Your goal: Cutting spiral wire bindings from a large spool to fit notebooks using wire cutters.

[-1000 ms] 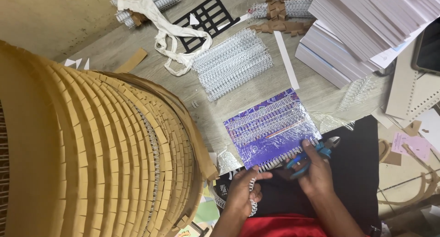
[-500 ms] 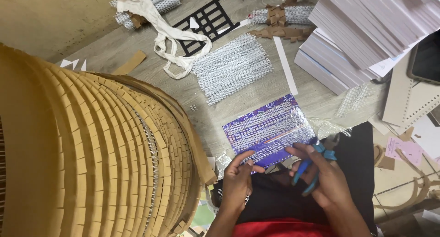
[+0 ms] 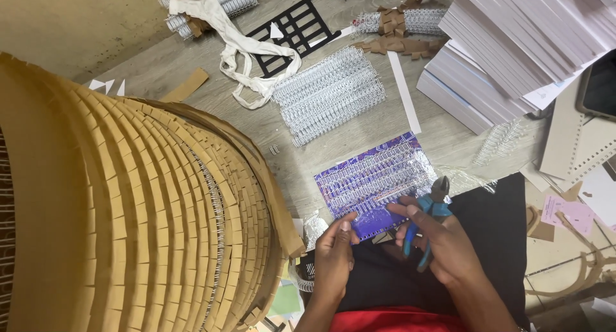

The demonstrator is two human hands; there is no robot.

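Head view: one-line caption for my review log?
Right hand grips blue-handled cutters while left hand steadies purple notebook.
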